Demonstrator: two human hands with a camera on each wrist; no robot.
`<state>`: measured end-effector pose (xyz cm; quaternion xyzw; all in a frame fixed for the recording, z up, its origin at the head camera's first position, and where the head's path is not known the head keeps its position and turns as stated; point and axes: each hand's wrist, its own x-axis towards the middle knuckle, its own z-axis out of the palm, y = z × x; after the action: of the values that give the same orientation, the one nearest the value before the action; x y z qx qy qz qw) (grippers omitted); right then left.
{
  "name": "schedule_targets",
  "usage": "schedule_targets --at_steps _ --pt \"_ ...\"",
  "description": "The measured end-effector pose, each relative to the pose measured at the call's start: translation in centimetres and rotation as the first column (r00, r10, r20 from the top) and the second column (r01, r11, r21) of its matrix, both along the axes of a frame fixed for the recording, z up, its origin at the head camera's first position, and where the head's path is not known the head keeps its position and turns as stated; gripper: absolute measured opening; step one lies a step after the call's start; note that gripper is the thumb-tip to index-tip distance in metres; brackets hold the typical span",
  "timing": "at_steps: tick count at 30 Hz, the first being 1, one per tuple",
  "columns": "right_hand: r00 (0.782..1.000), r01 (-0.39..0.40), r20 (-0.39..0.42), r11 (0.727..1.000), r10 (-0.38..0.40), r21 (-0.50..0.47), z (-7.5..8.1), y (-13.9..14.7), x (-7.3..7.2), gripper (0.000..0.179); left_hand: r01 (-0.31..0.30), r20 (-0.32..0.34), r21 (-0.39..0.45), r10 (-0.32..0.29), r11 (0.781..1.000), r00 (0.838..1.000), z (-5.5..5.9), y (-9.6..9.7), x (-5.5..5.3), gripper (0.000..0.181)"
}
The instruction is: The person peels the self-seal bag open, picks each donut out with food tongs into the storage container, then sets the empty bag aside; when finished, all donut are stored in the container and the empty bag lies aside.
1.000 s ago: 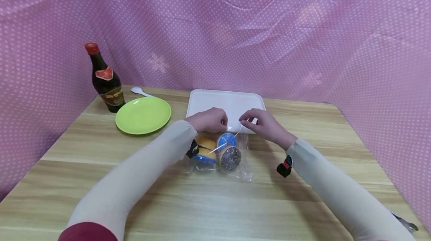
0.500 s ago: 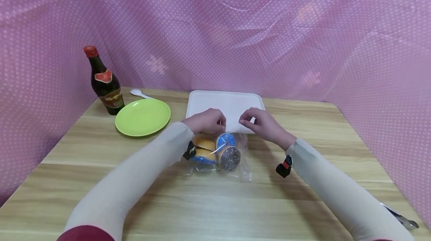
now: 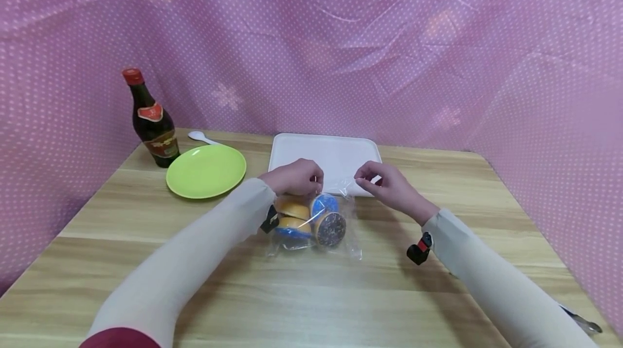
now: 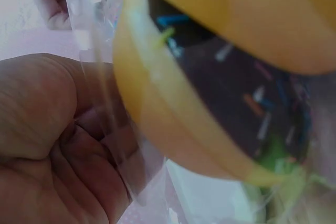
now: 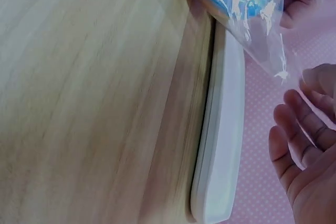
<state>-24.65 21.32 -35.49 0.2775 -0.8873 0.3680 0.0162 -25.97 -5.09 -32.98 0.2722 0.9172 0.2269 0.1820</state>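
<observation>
A clear bag (image 3: pixel 349 217) was held by its far edge between the two hands, just in front of the white tray (image 3: pixel 327 156); whether any of its weight was borne by the worktop (image 3: pixel 297 305) could not be told. A corner of the film was pinched between thumb and forefinger by the right hand (image 3: pixel 391 191), the other fingers being loosely bent. At the opposite end of that edge, the fingers of the left hand (image 3: pixel 293 176) were curled, and the film seemed to be gripped, though the contact was partly hidden. Inside were seen two yellow cakes (image 3: pixel 294 208), a blue cake (image 3: pixel 324 205) and a dark cake (image 3: pixel 331 230).

For good handling, both ends were best held level and only lightly taut, so that the contents would not be tipped to one side. The slippery film was likely to be lost from too shallow a pinch, or torn by sharp tugging.
</observation>
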Motion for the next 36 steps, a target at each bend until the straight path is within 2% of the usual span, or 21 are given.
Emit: schedule_targets --at_steps 3,6,9,12,15,19,24,36 --pt "0.999 0.043 -0.01 0.999 -0.043 -0.009 0.1 -0.4 0.4 0.019 -0.007 0.013 0.008 0.007 1.0 1.0 0.1 0.1 0.1 0.017" --pt "0.992 0.127 -0.003 0.992 -0.127 0.022 0.4 -1.1 0.9 0.026 -0.013 0.01 0.012 0.013 1.0 1.0 0.0 0.1 0.1 0.018" --pt "0.976 0.21 0.044 0.973 -0.215 0.096 0.6 -2.0 1.7 0.039 -0.012 0.008 0.023 0.012 1.0 1.0 0.0 0.1 0.2 0.017" --pt "0.961 0.231 0.122 0.961 -0.25 0.152 0.6 -2.9 2.2 0.048 -0.008 0.018 0.034 0.007 0.999 1.0 -0.1 0.0 0.4 0.017" --pt "0.948 0.219 0.207 0.967 -0.242 0.127 0.4 -3.6 2.6 0.046 -0.001 0.02 0.032 0.0 0.999 1.0 -0.1 0.0 0.5 0.018" --pt "0.931 0.226 0.288 0.974 -0.223 0.024 0.2 -4.1 2.6 0.033 0.011 -0.002 0.02 -0.011 1.0 1.0 0.2 0.2 0.5 0.018" --pt "0.923 0.21 0.34 0.976 -0.18 -0.055 0.0 -3.9 2.3 0.024 0.031 0.0 0.005 -0.031 1.0 1.0 0.3 0.2 0.3 0.014" --pt "0.913 0.108 0.4 0.994 -0.084 -0.036 0.5 -0.5 2.1 0.025 0.034 -0.048 0.022 -0.033 0.999 0.998 0.2 -1.2 0.3 0.011"
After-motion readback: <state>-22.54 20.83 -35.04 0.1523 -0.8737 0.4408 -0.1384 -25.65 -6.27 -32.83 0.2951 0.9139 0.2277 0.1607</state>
